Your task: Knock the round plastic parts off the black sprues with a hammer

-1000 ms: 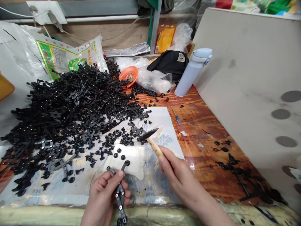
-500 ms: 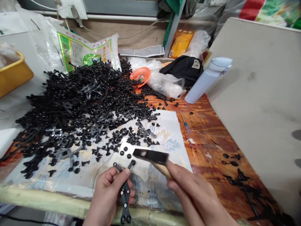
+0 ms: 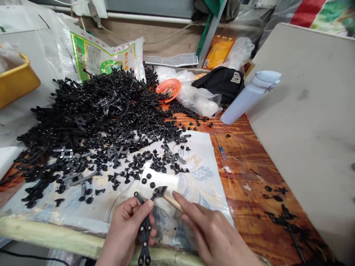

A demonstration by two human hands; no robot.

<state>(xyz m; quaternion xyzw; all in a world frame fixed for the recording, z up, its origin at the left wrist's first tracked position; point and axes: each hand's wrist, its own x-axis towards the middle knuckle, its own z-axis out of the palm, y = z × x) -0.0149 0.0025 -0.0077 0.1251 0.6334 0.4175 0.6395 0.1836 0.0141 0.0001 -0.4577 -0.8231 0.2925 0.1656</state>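
Observation:
Pinched in my left hand [image 3: 130, 221] is a black scissor-like linkage [image 3: 144, 240] with silver rivets, its two upper arms spread apart. My right hand [image 3: 212, 229] is closed around the wooden handle of a small hammer [image 3: 172, 202], index finger stretched along it. The dark hammer head lies over the tip of the linkage's right upper arm and hides it. Just beyond, several round black caps [image 3: 149, 176] rest on a pale pad [image 3: 166, 179].
A large pile of black linkages [image 3: 102, 107] covers the left and middle. Behind are an orange dish [image 3: 168, 90], a black bag [image 3: 222, 83] and a light-blue bottle [image 3: 249, 98]. A screwdriver [image 3: 222, 149] lies on the right, a yellow bin [image 3: 20, 79] at far left.
The hammer has come down and left from above the pad onto the linkage's right arm, my right hand moving with it. My left hand keeps its hold. The view has shifted slightly.

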